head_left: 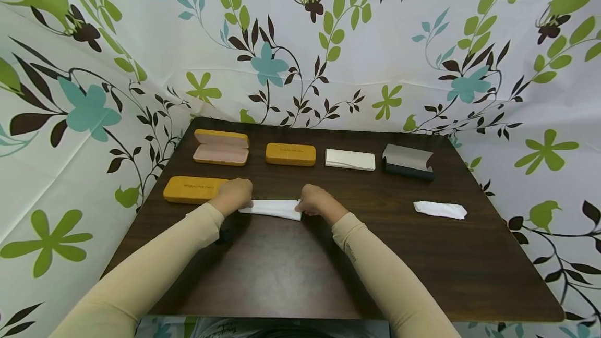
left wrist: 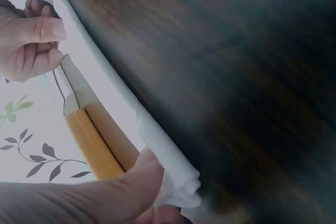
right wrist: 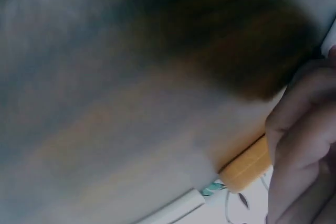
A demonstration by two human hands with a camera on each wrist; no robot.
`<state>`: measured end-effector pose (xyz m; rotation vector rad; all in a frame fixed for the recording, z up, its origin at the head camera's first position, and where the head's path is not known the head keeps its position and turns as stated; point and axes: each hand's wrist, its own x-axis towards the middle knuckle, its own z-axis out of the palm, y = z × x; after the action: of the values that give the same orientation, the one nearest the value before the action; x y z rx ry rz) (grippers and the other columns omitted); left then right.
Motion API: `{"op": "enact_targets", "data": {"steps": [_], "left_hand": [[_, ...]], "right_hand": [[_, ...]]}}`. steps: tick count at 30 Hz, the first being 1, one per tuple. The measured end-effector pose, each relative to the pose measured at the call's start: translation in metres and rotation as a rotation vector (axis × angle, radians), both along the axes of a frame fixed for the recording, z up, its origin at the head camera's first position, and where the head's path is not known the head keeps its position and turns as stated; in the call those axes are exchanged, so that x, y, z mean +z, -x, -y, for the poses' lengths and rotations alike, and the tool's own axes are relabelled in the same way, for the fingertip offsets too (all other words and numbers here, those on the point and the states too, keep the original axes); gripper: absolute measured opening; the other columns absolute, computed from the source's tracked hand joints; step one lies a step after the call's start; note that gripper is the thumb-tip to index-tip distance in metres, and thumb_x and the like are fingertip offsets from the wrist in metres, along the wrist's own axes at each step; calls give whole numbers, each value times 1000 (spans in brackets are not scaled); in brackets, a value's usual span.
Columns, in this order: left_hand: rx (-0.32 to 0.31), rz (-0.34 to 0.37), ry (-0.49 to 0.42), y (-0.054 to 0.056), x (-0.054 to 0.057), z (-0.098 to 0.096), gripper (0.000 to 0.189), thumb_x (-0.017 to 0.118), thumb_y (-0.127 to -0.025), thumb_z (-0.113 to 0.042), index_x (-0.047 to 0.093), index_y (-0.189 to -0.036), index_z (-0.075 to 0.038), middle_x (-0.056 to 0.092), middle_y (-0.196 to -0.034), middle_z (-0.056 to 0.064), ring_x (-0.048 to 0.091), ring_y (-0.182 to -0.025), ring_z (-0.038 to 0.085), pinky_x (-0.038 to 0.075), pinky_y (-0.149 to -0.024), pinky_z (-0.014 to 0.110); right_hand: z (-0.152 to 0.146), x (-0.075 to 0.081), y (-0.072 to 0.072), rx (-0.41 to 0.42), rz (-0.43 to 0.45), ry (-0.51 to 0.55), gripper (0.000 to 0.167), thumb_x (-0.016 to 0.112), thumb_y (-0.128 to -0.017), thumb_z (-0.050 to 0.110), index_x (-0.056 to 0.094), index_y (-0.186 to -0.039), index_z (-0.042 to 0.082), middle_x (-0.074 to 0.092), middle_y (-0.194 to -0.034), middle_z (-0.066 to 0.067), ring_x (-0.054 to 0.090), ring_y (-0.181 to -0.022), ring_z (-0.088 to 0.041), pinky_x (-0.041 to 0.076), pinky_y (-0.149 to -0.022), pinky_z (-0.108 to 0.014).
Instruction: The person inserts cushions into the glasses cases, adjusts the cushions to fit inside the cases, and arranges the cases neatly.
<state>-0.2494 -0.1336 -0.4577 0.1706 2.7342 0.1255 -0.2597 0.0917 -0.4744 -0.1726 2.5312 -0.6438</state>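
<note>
the dark wooden table (head_left: 291,270) carries a row of cases at its far side. a folded white cloth (head_left: 274,208) lies near the front left, long axis left to right, stretched between both hands. the left hand (head_left: 233,195) pinches its left end, the right hand (head_left: 315,202) its right end, equally near.

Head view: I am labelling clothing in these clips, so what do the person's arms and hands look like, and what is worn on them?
Both arms wear long, close-fitting beige sleeves that end at the wrists. The right sleeve carries a small dark marking on the forearm, too small to read; the left sleeve looks plain. The left hand and right hand are bare: no gloves, rings or watch visible.
</note>
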Motion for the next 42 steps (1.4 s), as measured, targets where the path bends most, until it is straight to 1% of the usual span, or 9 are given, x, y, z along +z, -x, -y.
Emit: {"op": "enact_targets", "data": {"steps": [5, 8, 12, 16, 19, 25, 32, 37, 42], "left_hand": [[-39, 61, 37, 4, 0, 2, 28, 76, -93, -24, 69, -109, -2, 70, -106, 13, 62, -89, 25, 54, -78, 43], [-80, 98, 16, 8, 2, 5, 27, 73, -95, -24, 70, -106, 0, 71, -104, 16, 67, -85, 25, 57, -74, 40], [-91, 186, -162, 12, 6, 12, 17, 68, -97, -14, 67, -91, 1, 66, -90, 12, 67, -77, 24, 60, -66, 33], [-53, 284, -382, 11, 9, 20, 11, 66, -96, -4, 59, -88, 0, 58, -90, 10, 62, -84, 23, 61, -72, 35], [-30, 341, -481, 12, 7, 26, 14, 66, -95, -3, 56, -86, -2, 56, -90, 10, 61, -83, 23, 61, -74, 37], [25, 397, -619, 17, 0, 37, 15, 67, -97, -8, 55, -90, -2, 59, -93, 12, 63, -80, 20, 58, -72, 32], [22, 442, -715, 21, 3, 45, 31, 63, -101, -11, 63, -125, 8, 66, -102, 11, 64, -87, 18, 58, -82, 34], [16, 489, -737, 23, 4, 50, 26, 62, -103, -19, 69, -120, 0, 67, -101, 7, 60, -94, 19, 56, -87, 36], [19, 574, -880, 26, 2, 53, 25, 57, -105, -18, 63, -117, 4, 62, -115, 11, 59, -107, 20, 48, -105, 44]], "right_hand": [[-6, -2, 0, -4, 46, 120, 15, 74, -93, 12, 69, -85, 0, 65, -99, -9, 54, -72, -17, 60, -71, -37], [-12, 3, 0, -22, 85, 229, 14, 70, -95, 9, 63, -87, 1, 63, -101, -13, 60, -81, -20, 61, -78, -41], [-22, 6, 1, -59, 147, 372, 14, 66, -96, 4, 57, -85, 3, 62, -95, -14, 67, -82, -25, 61, -77, -39], [-32, 1, 6, -80, 236, 454, 15, 66, -95, 3, 55, -84, 3, 64, -96, -15, 71, -81, -24, 60, -71, -33], [-38, -2, 9, -91, 295, 487, 15, 67, -94, 5, 55, -86, 3, 65, -94, -15, 71, -78, -23, 58, -66, -29], [-43, -3, 12, -120, 332, 525, 13, 69, -94, 6, 57, -98, 1, 64, -95, -13, 69, -79, -21, 57, -65, -26], [-52, -2, 16, -138, 418, 578, 18, 66, -98, 5, 67, -112, -5, 69, -94, -14, 70, -79, -19, 61, -74, -31], [-58, -2, 20, -135, 491, 658, 10, 60, -101, 5, 64, -107, -2, 67, -97, -14, 70, -85, -23, 61, -82, -37], [-59, -3, 23, -150, 527, 739, 11, 53, -104, 6, 57, -112, 0, 67, -101, -14, 69, -92, -25, 58, -89, -43]]}}
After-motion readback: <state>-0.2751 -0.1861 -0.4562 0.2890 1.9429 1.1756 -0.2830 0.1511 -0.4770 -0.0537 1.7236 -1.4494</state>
